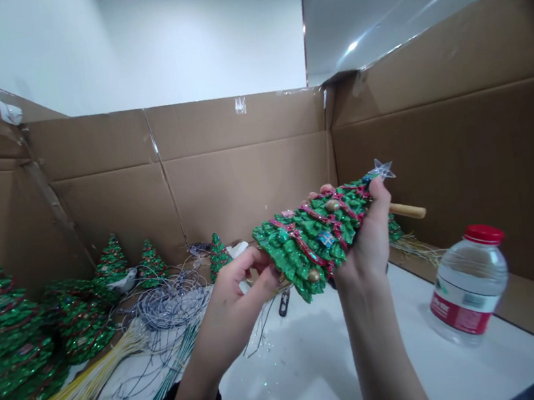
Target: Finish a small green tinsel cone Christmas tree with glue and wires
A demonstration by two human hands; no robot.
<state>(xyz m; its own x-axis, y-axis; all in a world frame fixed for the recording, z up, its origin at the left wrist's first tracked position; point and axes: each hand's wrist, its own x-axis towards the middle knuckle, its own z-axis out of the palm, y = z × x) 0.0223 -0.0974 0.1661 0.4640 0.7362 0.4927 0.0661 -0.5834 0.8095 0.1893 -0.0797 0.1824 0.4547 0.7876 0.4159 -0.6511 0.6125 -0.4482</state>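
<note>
A glittery green Christmas tree figurine [302, 241], with red garlands, gold balls and a clear star [384, 169] at its tip, is tilted on its side above the table. My right hand [365, 239] is wrapped around its upper half, thumb near the star. At the broad base, my left hand [246, 288] has thumb and fingers pinched together; whatever lies between them is hidden. A wooden stick [409, 210] juts out to the right behind my right hand, and its other end is out of sight.
Several green trees [4, 333] stand at the left, beside tangled grey wire [167, 305] and bundles of yellow strands [85, 388] and teal strands [162, 378]. A red-capped plastic bottle [470, 285] stands right. Small black snips [284, 303] lie mid-table. Cardboard walls [244, 177] surround the white table [299, 373].
</note>
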